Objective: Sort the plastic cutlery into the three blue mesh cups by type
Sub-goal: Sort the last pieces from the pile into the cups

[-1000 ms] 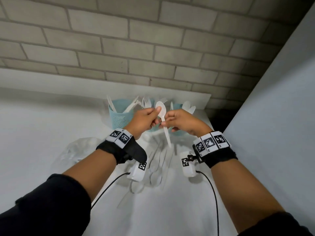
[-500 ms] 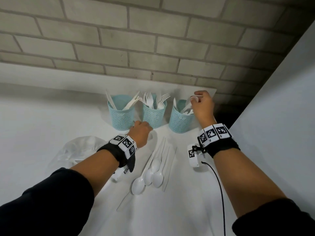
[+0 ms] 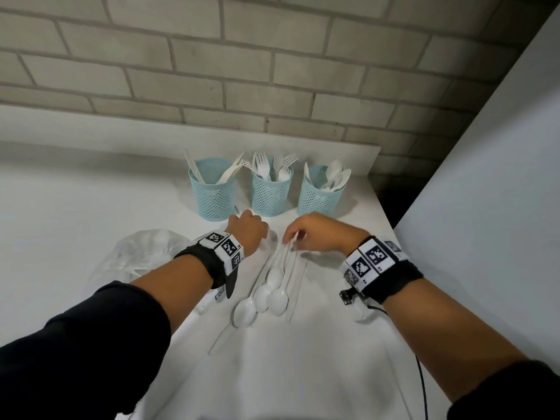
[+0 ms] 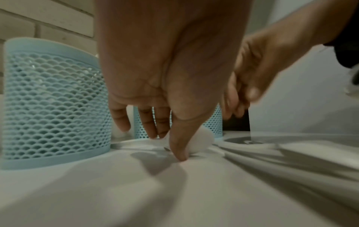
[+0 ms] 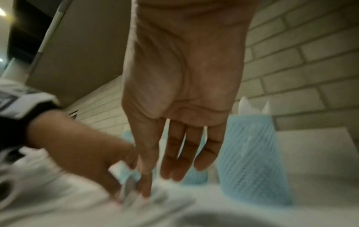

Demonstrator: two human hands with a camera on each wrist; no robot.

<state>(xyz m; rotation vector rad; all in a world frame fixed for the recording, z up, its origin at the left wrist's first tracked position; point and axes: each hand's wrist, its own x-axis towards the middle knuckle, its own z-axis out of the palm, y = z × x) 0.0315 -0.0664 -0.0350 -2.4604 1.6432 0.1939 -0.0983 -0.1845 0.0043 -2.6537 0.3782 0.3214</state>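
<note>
Three blue mesh cups stand in a row at the back: the left cup [image 3: 213, 195] holds knives, the middle cup [image 3: 269, 194] forks, the right cup [image 3: 319, 195] spoons. Loose white spoons [image 3: 274, 286] lie fanned on the table in front of them. My left hand [image 3: 247, 230] is down at the table below the left and middle cups; in the left wrist view its thumb and fingers [image 4: 174, 145] close round a white spoon bowl [image 4: 200, 143]. To its right, my right hand [image 3: 291, 244] pinches a spoon handle [image 5: 127, 189] between thumb and forefinger, the other fingers hanging straight.
A crumpled clear plastic bag [image 3: 142, 256] lies left of my left wrist. Flat white strips [image 3: 295, 286] lie beside the spoons. A white panel [image 3: 485, 207] walls the right side past the table's edge, and a brick wall [image 3: 242, 71] backs the cups.
The spoon both hands held went into the right cup. My right hand came back down from that cup to the loose spoons. My left hand dropped to the table and stayed there.
</note>
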